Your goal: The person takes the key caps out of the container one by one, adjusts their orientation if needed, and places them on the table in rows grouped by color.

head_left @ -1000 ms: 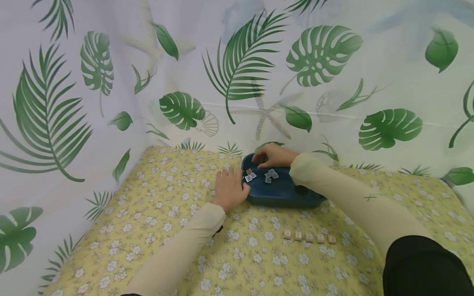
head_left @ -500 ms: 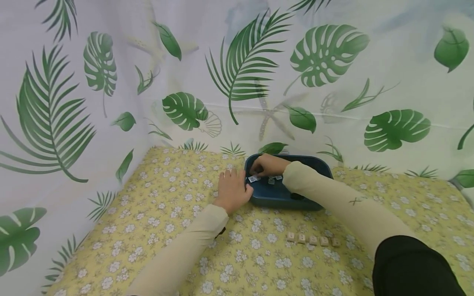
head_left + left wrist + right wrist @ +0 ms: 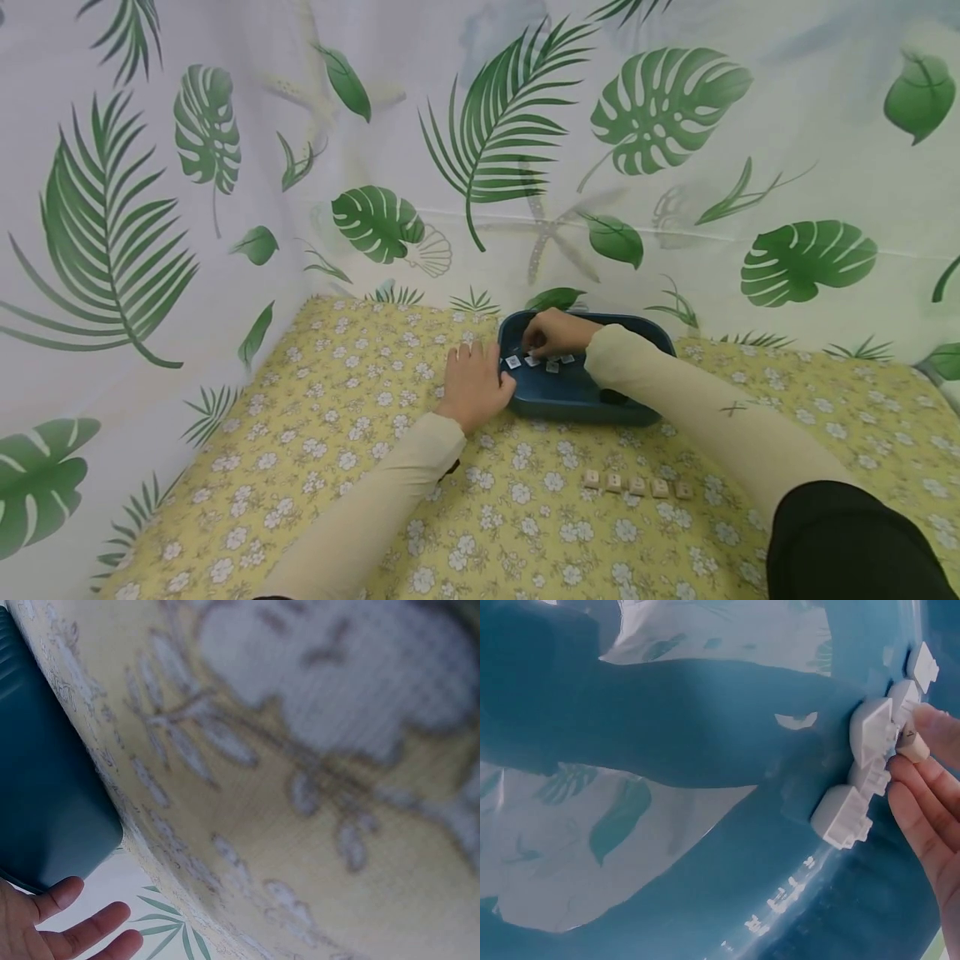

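In the head view, my right hand (image 3: 558, 332) reaches into a dark blue plastic basin (image 3: 577, 408). Its thumb and fingers pinch a small beige keycap (image 3: 913, 747) with a dark mark, seen in the right wrist view. Several white keycaps (image 3: 870, 731) lie in the basin close by the fingertips, with ridged sides showing. My left hand (image 3: 474, 387) rests against the basin's left side, fingers straight. Part of that hand (image 3: 67, 926) shows with spread fingers beside the basin's outer wall (image 3: 52, 765) in the left wrist view.
Several beige keycaps (image 3: 637, 486) stand in a row on the yellow floral tablecloth (image 3: 360, 467), in front of the basin. A white leaf-print curtain (image 3: 450, 125) rises right behind the basin. The basin's glossy floor reflects its surroundings.
My right hand has come down to the beige keycap near the basin's left end and pinched it, then shifted slightly right. My left hand keeps its place at the basin's side.
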Demonstrator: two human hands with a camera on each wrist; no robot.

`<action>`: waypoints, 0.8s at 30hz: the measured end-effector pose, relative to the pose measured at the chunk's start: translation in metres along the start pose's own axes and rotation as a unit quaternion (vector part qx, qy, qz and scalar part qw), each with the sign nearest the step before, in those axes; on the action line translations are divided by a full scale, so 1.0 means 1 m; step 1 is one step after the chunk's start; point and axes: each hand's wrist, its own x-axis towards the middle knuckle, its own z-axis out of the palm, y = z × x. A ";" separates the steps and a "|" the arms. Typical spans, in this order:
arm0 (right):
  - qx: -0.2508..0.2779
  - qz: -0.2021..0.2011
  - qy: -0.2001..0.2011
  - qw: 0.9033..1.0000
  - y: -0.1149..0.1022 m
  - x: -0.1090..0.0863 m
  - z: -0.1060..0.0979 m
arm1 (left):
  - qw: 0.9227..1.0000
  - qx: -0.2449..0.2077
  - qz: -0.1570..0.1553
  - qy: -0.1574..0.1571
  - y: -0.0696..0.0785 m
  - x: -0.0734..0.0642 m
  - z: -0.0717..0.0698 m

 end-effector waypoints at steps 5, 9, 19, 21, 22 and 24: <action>0.012 0.004 0.001 1.000 0.001 -0.005 -0.004 | 1.000 -0.001 -0.001 0.000 0.000 0.000 0.000; 0.008 0.001 0.001 1.000 0.000 -0.008 -0.009 | 1.000 -0.001 0.001 -0.004 -0.001 -0.001 0.000; 0.005 -0.023 0.025 0.999 0.001 -0.028 -0.031 | 1.000 -0.002 -0.004 -0.008 0.002 0.000 -0.001; 0.015 -0.014 0.031 0.999 -0.003 -0.035 -0.037 | 1.000 -0.004 -0.005 -0.008 0.002 0.000 -0.001; 0.016 -0.010 0.037 0.999 -0.004 -0.038 -0.039 | 1.000 -0.005 -0.006 -0.008 0.002 0.000 -0.001; 0.024 -0.003 0.045 0.999 -0.005 -0.045 -0.042 | 1.000 -0.007 -0.006 -0.008 0.003 0.000 -0.001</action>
